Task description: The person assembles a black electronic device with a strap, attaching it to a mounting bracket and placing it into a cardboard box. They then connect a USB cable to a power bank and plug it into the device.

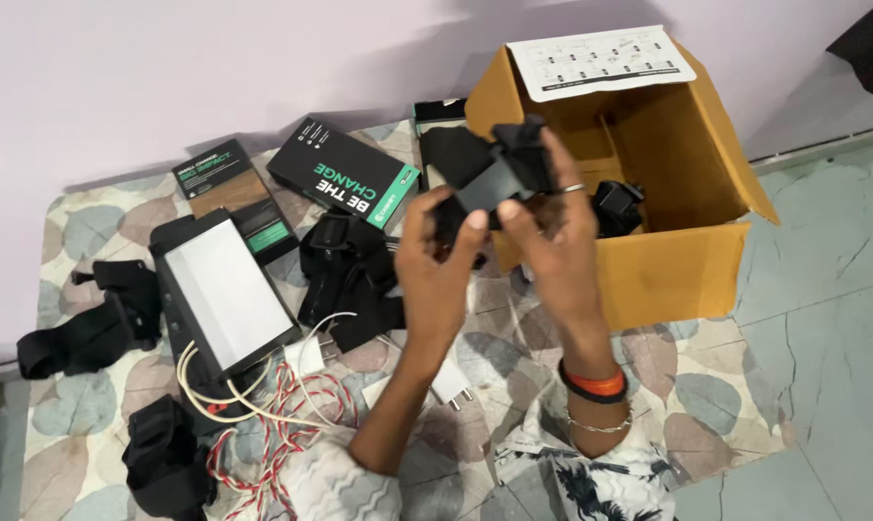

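1. The cardboard box (668, 260) stands on the mat (706, 386), at its right.
2. A paper sheet (600, 60) lies on the box's back flap.
3. The tablet (226, 294) lies left, cables (263, 405) before it.

Left of hands: crowded with black tray (226, 289), black straps (349, 275), tangled cables (263, 405), dark boxes (345, 174). Right: open cardboard box (668, 270) blocking. Open passage: leaf-print mat (706, 396) in front of box; bare floor (832, 318) far right.
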